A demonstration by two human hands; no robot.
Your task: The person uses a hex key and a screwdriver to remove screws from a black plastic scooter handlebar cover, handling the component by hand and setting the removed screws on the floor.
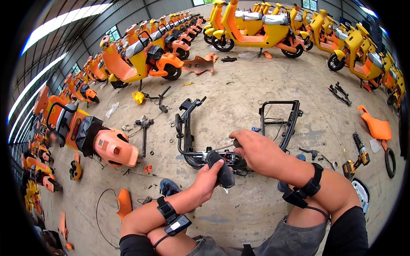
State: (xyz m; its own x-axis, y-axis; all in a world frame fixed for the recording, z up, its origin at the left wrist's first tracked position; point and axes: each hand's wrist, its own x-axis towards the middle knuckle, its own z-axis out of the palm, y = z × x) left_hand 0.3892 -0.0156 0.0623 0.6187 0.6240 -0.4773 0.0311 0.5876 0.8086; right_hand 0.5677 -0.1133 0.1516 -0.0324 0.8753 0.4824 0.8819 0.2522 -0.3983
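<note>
In front of my knees lies a black tubular scooter frame point(184, 134), with metal fittings and cables around its near end. My left hand point(206, 181) is closed around a black, oblong, round-ended part point(220, 170), thumb on top, over the near end of the frame. My right hand point(260, 151) grips a screwdriver point(223, 147) from above. Its thin metal shaft points left toward the fittings just beyond the black part. Whether the tip touches anything, I cannot tell. My fingers hide most of the screwdriver's handle.
An orange-and-yellow scooter point(115, 147) lies tipped at the left, near a black steering stem point(144, 132). To the right are a power drill point(360, 157), an orange body panel point(376, 123) and a black tyre point(390, 163). Rows of scooters point(260, 30) stand behind.
</note>
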